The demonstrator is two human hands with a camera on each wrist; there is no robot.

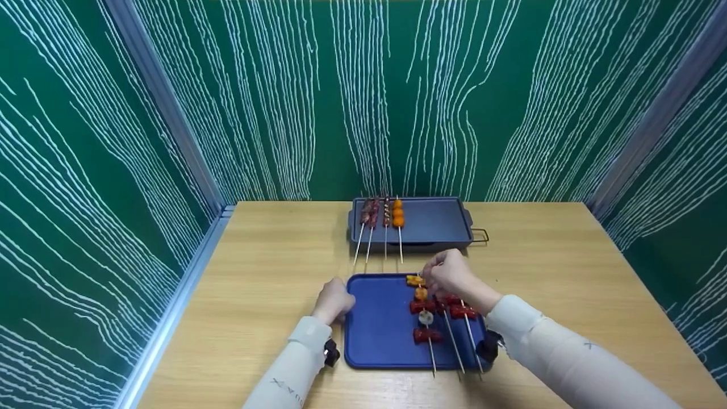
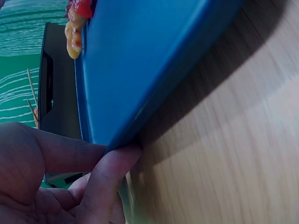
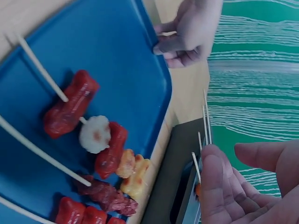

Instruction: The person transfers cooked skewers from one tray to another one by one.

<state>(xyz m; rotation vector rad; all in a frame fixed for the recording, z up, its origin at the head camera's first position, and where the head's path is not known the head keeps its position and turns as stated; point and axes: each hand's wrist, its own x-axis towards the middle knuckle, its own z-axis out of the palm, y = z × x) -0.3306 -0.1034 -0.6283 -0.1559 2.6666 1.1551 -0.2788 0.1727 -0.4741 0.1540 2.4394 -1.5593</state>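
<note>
My left hand [image 1: 334,301] pinches the left edge of a blue tray [image 1: 377,326]; in the left wrist view, thumb and fingers [image 2: 117,161] meet at its corner. Over the tray's far right part, my right hand [image 1: 454,275] hovers with thumb and fingers apart in the right wrist view, nothing between them. Under and beside it lie three skewers: a mixed one with a white slice [image 1: 426,317] and red sausage pieces [image 3: 70,105], a dark red meat skewer [image 3: 105,193], and a red sausage skewer [image 1: 463,312] at the right. Their sticks point toward me.
Behind the tray stands a dark grill pan [image 1: 434,221] with a wire handle [image 1: 480,235] at its right. On its left half lie several skewers, including an orange ball skewer [image 1: 398,213] and dark meat ones [image 1: 369,210]. Green walls with white lines [image 1: 352,113] enclose the wooden table [image 1: 272,250].
</note>
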